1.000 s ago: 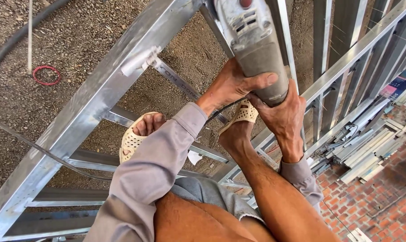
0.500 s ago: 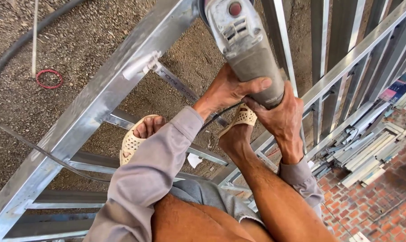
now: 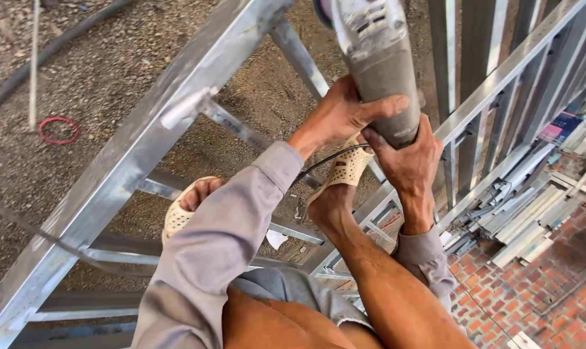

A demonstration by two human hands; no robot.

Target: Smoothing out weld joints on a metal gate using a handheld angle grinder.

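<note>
Galvanised steel frame (image 3: 144, 139) spans the view above gravel ground (image 3: 99, 71). The grey angle grinder (image 3: 380, 61) is raised beside the frame's diagonal member. Left hand (image 3: 341, 113) and right hand (image 3: 406, 158) both grip its body. Judged step: positioning the tool; next calls for steady alignment.

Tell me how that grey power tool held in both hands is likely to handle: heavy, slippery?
Probably hefty: the grey power tool is bulky, and both the left hand and right hand grip it. Its dusty body may be slippery. The black cord trailing beneath looks floppy and could snag.
</note>
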